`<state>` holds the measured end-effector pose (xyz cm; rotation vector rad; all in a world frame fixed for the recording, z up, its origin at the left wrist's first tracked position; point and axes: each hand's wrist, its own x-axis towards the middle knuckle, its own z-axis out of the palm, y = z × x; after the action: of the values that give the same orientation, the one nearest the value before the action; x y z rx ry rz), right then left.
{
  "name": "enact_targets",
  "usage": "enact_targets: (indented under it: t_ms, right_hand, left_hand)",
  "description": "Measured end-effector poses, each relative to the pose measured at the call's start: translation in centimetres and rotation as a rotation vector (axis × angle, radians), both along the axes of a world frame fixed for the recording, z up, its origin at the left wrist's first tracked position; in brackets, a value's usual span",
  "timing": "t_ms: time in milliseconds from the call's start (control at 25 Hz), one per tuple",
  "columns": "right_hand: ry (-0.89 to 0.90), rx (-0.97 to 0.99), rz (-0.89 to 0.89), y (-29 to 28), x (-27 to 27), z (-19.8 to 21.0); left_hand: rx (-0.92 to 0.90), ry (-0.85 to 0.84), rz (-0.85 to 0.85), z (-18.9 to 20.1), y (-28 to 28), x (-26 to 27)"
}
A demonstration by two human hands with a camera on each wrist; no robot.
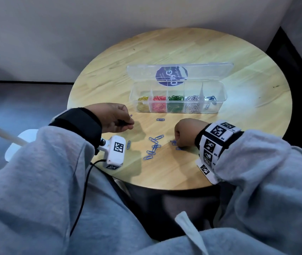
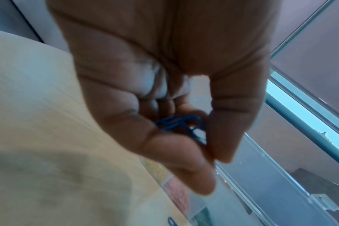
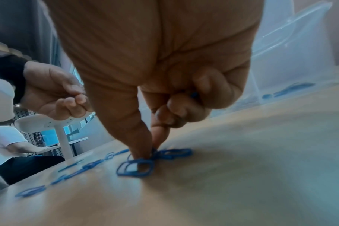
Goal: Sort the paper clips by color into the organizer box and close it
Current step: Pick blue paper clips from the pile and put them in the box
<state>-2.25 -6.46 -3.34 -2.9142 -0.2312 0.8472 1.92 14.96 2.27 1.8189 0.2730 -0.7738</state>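
Note:
A clear organizer box [image 1: 178, 107] stands open on the round wooden table [image 1: 183, 52], its lid [image 1: 179, 72] tipped back. Its compartments hold yellow, red, green, silver and blue clips. Several blue paper clips [image 1: 153, 147] lie loose in front of it. My left hand [image 1: 118, 118] hovers left of the box, and in the left wrist view it holds a bunch of blue clips [image 2: 181, 125] between thumb and fingers. My right hand [image 1: 183, 135] is down on the table, thumb and forefinger pinching blue clips [image 3: 145, 162] on the surface.
One blue clip [image 1: 160, 119] lies alone just before the box. A white stool [image 1: 18, 142] stands left of the table. The right wrist view shows a seated person [image 3: 8, 146] in a white shirt in the background.

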Motion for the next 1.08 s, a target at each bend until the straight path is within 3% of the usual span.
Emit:
enact_targets:
  t_ms: [120, 280, 400, 480, 560, 680, 760, 920, 1080]
  right_hand:
    - [0.008, 0.047, -0.027, -0.5, 0.0, -0.3]
    - [0.023, 0.278, -0.185, -2.6, 0.2, 0.7]
    - [0.142, 0.625, -0.457, -3.9, 0.7, 1.3]
    - [0.231, 0.870, -0.658, -4.0, 0.7, 1.5]
    - [0.287, 1.003, -0.772, -3.8, 0.5, 1.7]
    - [0.322, 1.116, -0.836, -3.6, 0.4, 1.7]
    - [0.308, 1.171, -0.868, -3.6, 0.5, 1.7]
    - [0.283, 1.228, -0.897, -3.9, 0.4, 1.8]
    - [0.273, 1.214, -0.911, -4.1, 0.5, 1.9]
  left_hand:
    - [-0.054, 0.014, -0.003, -0.2, 0.0, -0.6]
    - [-0.141, 0.055, 0.020, -0.4, -0.3, -1.0]
    - [-0.136, 0.084, 0.072, -0.7, -0.4, -0.9]
    - [0.018, 0.101, 0.064, -0.9, -0.7, -0.7]
    - [0.313, 0.090, -0.026, -0.9, -1.1, -0.8]
    - [0.804, -0.019, -0.297, -0.6, -1.8, -1.1]
    - [1.004, -0.028, -0.500, -0.2, -2.8, -1.3]
    - [1.284, 0.002, -0.754, -0.4, -4.1, -1.5]
    - [1.329, 0.019, -0.751, -1.6, -4.0, -1.5]
